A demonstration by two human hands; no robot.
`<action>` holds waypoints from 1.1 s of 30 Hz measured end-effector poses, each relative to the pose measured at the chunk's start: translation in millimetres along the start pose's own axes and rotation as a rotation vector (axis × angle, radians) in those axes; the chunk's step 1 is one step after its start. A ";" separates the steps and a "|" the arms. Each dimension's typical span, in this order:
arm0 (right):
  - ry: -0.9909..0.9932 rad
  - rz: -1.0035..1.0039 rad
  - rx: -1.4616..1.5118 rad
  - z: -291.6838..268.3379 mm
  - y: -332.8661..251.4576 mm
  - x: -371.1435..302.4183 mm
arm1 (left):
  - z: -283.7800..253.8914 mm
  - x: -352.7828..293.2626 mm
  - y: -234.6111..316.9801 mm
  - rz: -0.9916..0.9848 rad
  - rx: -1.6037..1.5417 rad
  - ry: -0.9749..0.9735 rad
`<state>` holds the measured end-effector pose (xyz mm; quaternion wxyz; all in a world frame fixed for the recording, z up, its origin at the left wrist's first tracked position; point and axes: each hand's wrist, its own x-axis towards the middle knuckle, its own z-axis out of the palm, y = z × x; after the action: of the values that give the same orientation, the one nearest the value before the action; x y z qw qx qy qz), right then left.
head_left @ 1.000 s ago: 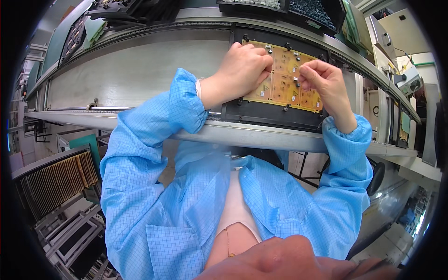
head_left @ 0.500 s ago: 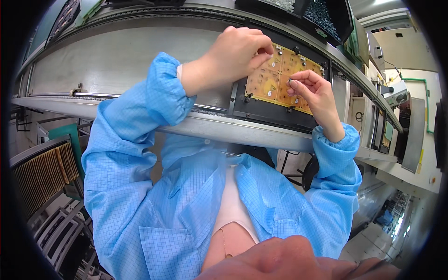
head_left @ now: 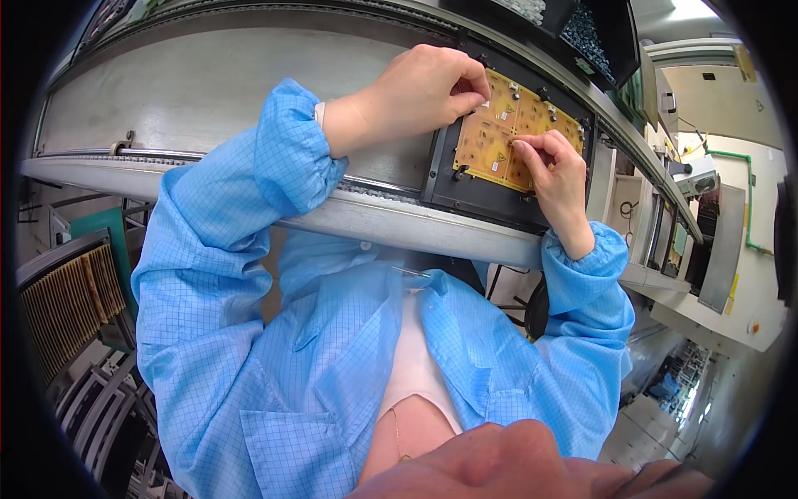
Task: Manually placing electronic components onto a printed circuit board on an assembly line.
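A yellow circuit board panel (head_left: 480, 151) lies in a black carrier frame (head_left: 442, 185) on the metal conveyor line. Above the panel's upper left edge is my left hand (head_left: 428, 87), thumb and forefinger pinching a tiny white part (head_left: 485, 104). My right hand (head_left: 559, 176) reaches over the middle of the panel with its fingertips pinched together at the board surface. Whatever sits between those fingertips is too small to make out. White components (head_left: 513, 88) stand along the panel's far side.
Beyond the conveyor, a black bin (head_left: 617, 50) holds dark bluish small parts (head_left: 586, 37), beside white small parts (head_left: 525, 8). A metal rail (head_left: 366, 218) runs between my body and the carrier. Racked brown boards (head_left: 71, 291) stand at the left.
My right hand's fingertips have come down to the middle of the panel; a small dark part showed between them before. My left hand keeps its pinch. Panel and carrier appear farther right in view.
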<state>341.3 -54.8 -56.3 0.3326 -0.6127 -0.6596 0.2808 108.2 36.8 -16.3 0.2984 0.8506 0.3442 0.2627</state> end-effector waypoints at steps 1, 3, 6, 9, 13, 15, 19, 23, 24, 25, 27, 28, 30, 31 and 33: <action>-0.004 0.001 -0.002 0.7 -0.5 -0.2 | 2.7 -0.8 -1.4 -0.014 -0.027 0.013; 0.015 0.013 -0.057 1.3 -2.1 -0.5 | 2.5 -0.4 1.7 -0.042 -0.061 -0.005; 0.036 -0.003 -0.022 3.6 -2.1 0.3 | 4.1 -1.1 0.8 -0.079 -0.097 -0.033; 0.030 -0.007 -0.085 3.4 -5.9 -0.4 | 7.2 -1.8 -0.4 -0.080 -0.105 -0.039; 0.048 -0.011 -0.077 6.4 -5.6 -0.7 | 8.8 -1.6 -1.3 -0.071 -0.142 -0.002; 0.090 -0.081 -0.159 10.5 -5.6 0.9 | 7.8 1.6 -2.1 -0.068 -0.133 0.005; 0.153 -0.215 -0.268 12.0 -4.0 4.1 | 10.2 11.2 0.5 -0.108 -0.069 -0.027; 0.154 -0.142 -0.165 -1.5 -16.9 5.4 | 23.8 18.8 3.6 -0.134 0.030 -0.071; 0.186 -0.126 -0.132 -5.3 -18.3 6.6 | 25.0 20.3 4.4 -0.096 0.116 -0.083; 0.188 -0.130 -0.130 -8.8 -19.2 8.0 | 26.2 20.8 4.1 -0.060 0.201 -0.094; 0.190 -0.110 -0.089 -15.6 -22.4 10.0 | 26.2 20.2 1.2 -0.027 0.247 -0.067; 0.184 -0.099 -0.076 -18.0 -24.9 10.7 | 25.0 19.2 -0.8 -0.049 0.261 -0.059; 0.193 -0.103 -0.079 -19.8 -18.8 10.4 | 24.0 20.1 -3.8 -0.065 0.273 -0.060; 0.198 -0.107 -0.083 -20.8 -15.8 10.0 | 23.4 21.5 -5.8 -0.098 0.275 -0.075; 0.204 -0.102 -0.092 -24.4 -15.9 7.3 | 21.7 22.7 -8.8 -0.129 0.281 -0.095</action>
<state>350.3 -49.9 -28.1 0.3834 -0.6184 -0.6649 0.1689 132.8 51.8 -31.7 0.2088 0.8714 0.4171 0.1517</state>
